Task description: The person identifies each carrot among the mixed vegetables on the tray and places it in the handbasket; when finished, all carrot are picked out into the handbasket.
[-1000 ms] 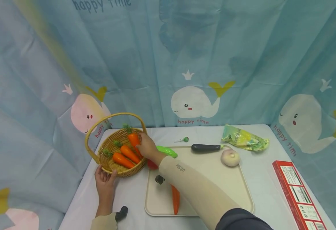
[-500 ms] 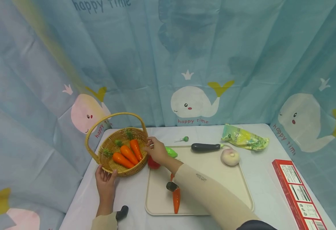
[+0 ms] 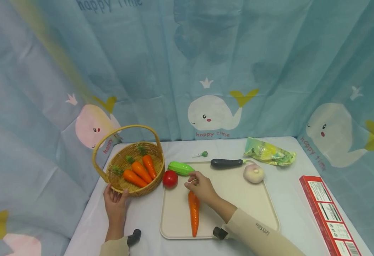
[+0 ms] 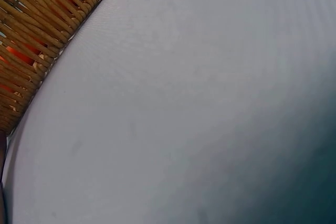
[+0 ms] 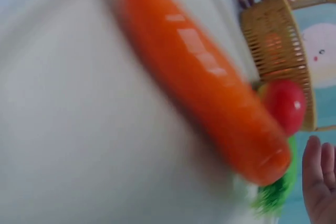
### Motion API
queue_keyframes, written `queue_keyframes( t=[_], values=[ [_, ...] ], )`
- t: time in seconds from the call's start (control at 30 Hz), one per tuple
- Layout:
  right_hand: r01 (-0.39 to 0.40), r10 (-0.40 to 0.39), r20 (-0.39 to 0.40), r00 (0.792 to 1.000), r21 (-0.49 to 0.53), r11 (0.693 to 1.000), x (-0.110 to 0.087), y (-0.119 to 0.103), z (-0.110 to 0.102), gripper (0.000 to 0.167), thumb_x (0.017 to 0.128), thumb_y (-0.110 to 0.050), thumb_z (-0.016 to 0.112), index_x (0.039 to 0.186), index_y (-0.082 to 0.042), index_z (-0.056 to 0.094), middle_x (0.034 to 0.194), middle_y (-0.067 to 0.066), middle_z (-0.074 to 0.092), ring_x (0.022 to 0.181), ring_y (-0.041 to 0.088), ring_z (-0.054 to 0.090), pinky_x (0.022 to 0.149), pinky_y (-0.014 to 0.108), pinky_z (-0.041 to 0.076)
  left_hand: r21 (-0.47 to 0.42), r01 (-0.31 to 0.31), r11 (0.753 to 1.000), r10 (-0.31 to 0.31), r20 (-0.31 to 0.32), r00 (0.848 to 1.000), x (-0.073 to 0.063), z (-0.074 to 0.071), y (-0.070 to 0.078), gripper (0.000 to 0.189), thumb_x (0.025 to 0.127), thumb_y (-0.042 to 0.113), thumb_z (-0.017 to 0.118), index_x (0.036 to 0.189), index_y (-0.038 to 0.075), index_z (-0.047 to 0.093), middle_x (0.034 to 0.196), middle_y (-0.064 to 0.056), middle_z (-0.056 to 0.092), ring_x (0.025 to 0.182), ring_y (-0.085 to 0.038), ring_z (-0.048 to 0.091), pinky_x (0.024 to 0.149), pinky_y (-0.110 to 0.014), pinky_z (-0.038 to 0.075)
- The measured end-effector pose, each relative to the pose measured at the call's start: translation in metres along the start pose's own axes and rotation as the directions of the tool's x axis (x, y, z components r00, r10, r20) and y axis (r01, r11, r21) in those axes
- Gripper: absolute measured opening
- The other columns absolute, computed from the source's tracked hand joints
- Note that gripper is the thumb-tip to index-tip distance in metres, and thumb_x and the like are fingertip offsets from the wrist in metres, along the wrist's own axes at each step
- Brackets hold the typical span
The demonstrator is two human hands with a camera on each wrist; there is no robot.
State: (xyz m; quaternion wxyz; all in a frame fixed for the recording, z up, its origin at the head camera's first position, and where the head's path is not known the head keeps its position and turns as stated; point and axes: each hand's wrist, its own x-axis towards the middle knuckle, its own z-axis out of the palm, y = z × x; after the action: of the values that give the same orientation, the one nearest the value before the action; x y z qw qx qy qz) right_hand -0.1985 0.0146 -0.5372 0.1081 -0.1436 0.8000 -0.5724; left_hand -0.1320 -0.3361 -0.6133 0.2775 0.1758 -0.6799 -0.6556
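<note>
In the head view my left hand [image 3: 115,206] holds the near left side of a wicker basket [image 3: 143,192], its fingertips and thumb against the rim and wall. Three carrots [image 3: 141,171] with green tops lie inside the basket. My right hand [image 3: 202,188] hovers over the upper end of another carrot [image 3: 194,215] that lies lengthwise on a beige tray [image 3: 238,209]. Nothing is held in that hand; its fingers appear loose and apart from the carrot [image 5: 205,82] in the right wrist view. The left wrist view shows the basket wall [image 4: 42,30], with most of the left hand out of frame.
Beside the basket are a red tomato [image 3: 170,179] and a green ridged vegetable [image 3: 180,168]. An eggplant [image 3: 226,163] and a garlic bulb [image 3: 254,173] lie along the tray's far side. Behind are a lollipop [image 3: 204,154] and a green-yellow packet [image 3: 268,152]; a red box [image 3: 329,215] lies right.
My right hand let go of a carrot in the basket, withdrew past the rim, and moved right and nearer to above the tray's carrot. My left hand stayed at the basket.
</note>
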Motion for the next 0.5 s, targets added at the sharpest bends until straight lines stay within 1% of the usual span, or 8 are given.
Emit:
queue_keyframes(
  t=[0.07,0.13,0.23,0.33,0.4,0.5],
  values=[
    [-0.016,0.016,-0.013,1.0,-0.039,0.999,-0.01,0.007,-0.002,0.047,0.089,-0.025,0.073,0.127,-0.004,0.055,0.104,0.001,0.061,0.091,0.015,0.06,0.071,0.025,0.056,-0.003,-0.008,1.0,0.008,-0.01,1.0,-0.001,-0.001,-0.001,0.08,0.086,0.012,0.076,0.151,0.015,0.028,0.157,-0.009,0.027,0.141,-0.029,0.031,0.11,-0.028,0.034],
    [-0.027,0.025,-0.023,0.999,-0.065,0.998,-0.018,0.013,-0.003,0.044,0.087,-0.024,0.075,0.122,-0.005,0.057,0.1,0.002,0.061,0.088,0.015,0.059,0.069,0.025,0.055,-0.002,-0.016,1.0,0.016,-0.011,1.0,-0.001,-0.001,0.0,0.08,0.087,0.012,0.075,0.151,0.015,0.028,0.158,-0.009,0.027,0.141,-0.029,0.03,0.11,-0.027,0.034],
    [-0.044,0.041,-0.027,0.999,-0.088,0.995,-0.029,0.02,-0.004,0.04,0.084,-0.019,0.077,0.114,-0.003,0.057,0.094,0.005,0.059,0.079,0.016,0.056,0.06,0.026,0.054,0.008,-0.018,1.0,0.018,-0.011,1.0,-0.002,0.0,0.002,0.079,0.087,0.014,0.075,0.151,0.015,0.028,0.158,-0.008,0.026,0.141,-0.028,0.029,0.11,-0.027,0.033],
    [-0.084,0.083,-0.018,0.996,-0.117,0.99,-0.036,0.024,-0.004,0.039,0.081,-0.018,0.079,0.108,-0.004,0.055,0.088,0.005,0.055,0.07,0.016,0.055,0.052,0.027,0.052,0.021,-0.015,1.0,0.015,-0.008,1.0,-0.002,0.001,0.002,0.078,0.087,0.014,0.074,0.151,0.015,0.028,0.158,-0.007,0.027,0.142,-0.028,0.029,0.11,-0.026,0.033],
    [-0.119,0.118,-0.014,0.993,-0.149,0.982,-0.039,0.026,-0.003,0.042,0.079,-0.02,0.081,0.107,-0.005,0.053,0.086,0.004,0.055,0.066,0.016,0.055,0.051,0.028,0.051,0.025,-0.012,1.0,0.012,-0.008,1.0,-0.001,0.001,0.002,0.078,0.087,0.013,0.075,0.15,0.016,0.029,0.157,-0.006,0.028,0.141,-0.027,0.03,0.109,-0.024,0.034],
    [-0.166,0.166,-0.018,0.986,-0.201,0.965,-0.044,0.03,0.0,0.051,0.074,-0.024,0.085,0.109,-0.006,0.052,0.084,0.003,0.053,0.066,0.016,0.054,0.052,0.028,0.048,0.027,-0.008,1.0,0.008,-0.002,1.0,-0.002,0.002,0.001,0.078,0.087,0.011,0.074,0.15,0.016,0.028,0.158,-0.006,0.027,0.142,-0.028,0.03,0.108,-0.022,0.035]
  ],
)
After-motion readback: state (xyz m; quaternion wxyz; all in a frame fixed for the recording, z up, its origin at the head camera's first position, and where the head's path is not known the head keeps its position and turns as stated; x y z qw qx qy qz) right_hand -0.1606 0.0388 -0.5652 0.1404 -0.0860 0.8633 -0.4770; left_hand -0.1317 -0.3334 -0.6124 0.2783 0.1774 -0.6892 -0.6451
